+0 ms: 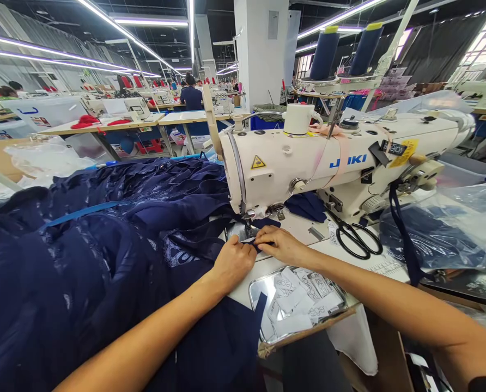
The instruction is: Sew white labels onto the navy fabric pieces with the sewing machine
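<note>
Navy fabric (198,239), head view: spread in a broad, gathered mass over the left side, its near edge running to the stitching area under the head of a white sewing machine (279,158). Pale print shows on the piece just left of the hands. Left hand (235,256) curled, fingers and thumb together on the fabric's edge just in front of the machine's foot. Right hand (281,243) right beside it, thumb and fingertips pinching the same edge; fingertips of the two nearly meet. Blue strip (81,212) lies across the mass, farther left. Below the right forearm, a shiny tray (256,287) of printed white labels (296,299), loosely overlapping. Black-handled scissors (359,240) lie on the white desk (384,265), right of the hands, blades toward the machine. Farther right, clear plastic (478,218) over dark folded cloth. Two dark thread cones (323,57) with yellow tops stand behind the machine.
</note>
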`<action>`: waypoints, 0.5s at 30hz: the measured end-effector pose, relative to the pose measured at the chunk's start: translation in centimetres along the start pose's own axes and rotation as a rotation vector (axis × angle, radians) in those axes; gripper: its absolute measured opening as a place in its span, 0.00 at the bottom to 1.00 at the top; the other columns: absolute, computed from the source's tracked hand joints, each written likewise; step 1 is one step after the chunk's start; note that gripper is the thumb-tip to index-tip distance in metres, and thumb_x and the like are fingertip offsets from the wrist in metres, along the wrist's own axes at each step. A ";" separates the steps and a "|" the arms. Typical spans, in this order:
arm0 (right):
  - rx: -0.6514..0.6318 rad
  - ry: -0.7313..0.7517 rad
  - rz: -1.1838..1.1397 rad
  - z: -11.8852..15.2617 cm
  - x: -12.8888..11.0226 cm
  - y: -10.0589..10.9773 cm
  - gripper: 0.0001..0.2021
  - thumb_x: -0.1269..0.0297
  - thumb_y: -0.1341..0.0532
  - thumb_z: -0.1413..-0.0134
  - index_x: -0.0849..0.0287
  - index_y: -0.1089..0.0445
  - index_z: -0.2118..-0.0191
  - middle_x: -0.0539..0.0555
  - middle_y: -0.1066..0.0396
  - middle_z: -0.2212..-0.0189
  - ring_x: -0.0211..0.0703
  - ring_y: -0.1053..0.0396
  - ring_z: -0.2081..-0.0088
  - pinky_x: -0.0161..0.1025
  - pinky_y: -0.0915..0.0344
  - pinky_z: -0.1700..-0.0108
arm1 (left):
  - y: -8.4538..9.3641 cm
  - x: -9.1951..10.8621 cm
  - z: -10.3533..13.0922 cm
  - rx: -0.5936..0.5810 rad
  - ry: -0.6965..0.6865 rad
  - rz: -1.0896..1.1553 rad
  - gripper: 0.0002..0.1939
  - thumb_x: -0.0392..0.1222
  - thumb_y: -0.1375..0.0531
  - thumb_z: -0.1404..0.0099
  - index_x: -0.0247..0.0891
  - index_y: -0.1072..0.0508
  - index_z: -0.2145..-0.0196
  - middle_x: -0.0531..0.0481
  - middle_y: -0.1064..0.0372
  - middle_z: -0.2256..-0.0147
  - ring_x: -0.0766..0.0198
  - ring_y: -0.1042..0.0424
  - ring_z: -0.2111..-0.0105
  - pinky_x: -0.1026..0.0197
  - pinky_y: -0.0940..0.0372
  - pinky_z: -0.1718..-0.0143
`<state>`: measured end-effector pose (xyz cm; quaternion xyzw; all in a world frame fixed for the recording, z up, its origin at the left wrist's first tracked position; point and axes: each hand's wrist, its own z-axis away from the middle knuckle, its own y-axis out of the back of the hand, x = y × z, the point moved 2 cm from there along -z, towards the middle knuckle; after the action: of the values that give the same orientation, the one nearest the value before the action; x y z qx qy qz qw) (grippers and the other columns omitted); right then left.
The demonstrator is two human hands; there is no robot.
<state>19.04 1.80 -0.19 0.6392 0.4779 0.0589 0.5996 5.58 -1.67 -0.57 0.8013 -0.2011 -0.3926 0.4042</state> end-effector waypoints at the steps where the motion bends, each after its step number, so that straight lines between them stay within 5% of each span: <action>1: -0.014 0.019 0.056 0.3 -0.3 0.0 0.07 0.75 0.44 0.49 0.62 0.30 0.66 0.54 0.33 0.64 0.40 0.37 0.62 0.37 0.39 0.58 | -0.1 0.0 0.0 -0.007 0.004 0.015 0.12 0.24 0.52 0.42 0.31 0.33 0.78 0.48 0.35 0.82 0.63 0.35 0.81 0.59 0.47 0.74; 6: -0.052 0.077 0.488 1.7 -2.3 -0.7 0.12 0.77 0.49 0.47 0.66 0.32 0.59 0.61 0.35 0.61 0.48 0.40 0.60 0.44 0.37 0.61 | 1.2 -0.8 0.5 -0.067 0.054 0.135 0.08 0.29 0.48 0.42 0.31 0.31 0.75 0.46 0.33 0.78 0.61 0.33 0.75 0.57 0.44 0.72; 10: -0.132 0.180 0.590 1.6 -2.2 -0.5 0.15 0.79 0.49 0.49 0.67 0.35 0.55 0.62 0.36 0.60 0.49 0.40 0.60 0.41 0.35 0.64 | 3.1 -2.7 2.0 -0.121 0.091 0.355 0.06 0.39 0.44 0.43 0.36 0.29 0.73 0.44 0.31 0.59 0.53 0.35 0.56 0.48 0.44 0.57; 15: -0.191 0.343 0.613 0.3 0.1 0.7 0.15 0.80 0.49 0.49 0.67 0.34 0.55 0.62 0.34 0.57 0.48 0.38 0.57 0.42 0.35 0.59 | 2.1 -2.6 2.5 -0.119 0.113 0.580 0.10 0.33 0.50 0.38 0.37 0.28 0.67 0.48 0.30 0.55 0.64 0.33 0.55 0.56 0.41 0.51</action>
<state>19.65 1.75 0.26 0.6747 0.3500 0.3864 0.5225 2.01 -2.41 1.44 0.7058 -0.3753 -0.2267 0.5564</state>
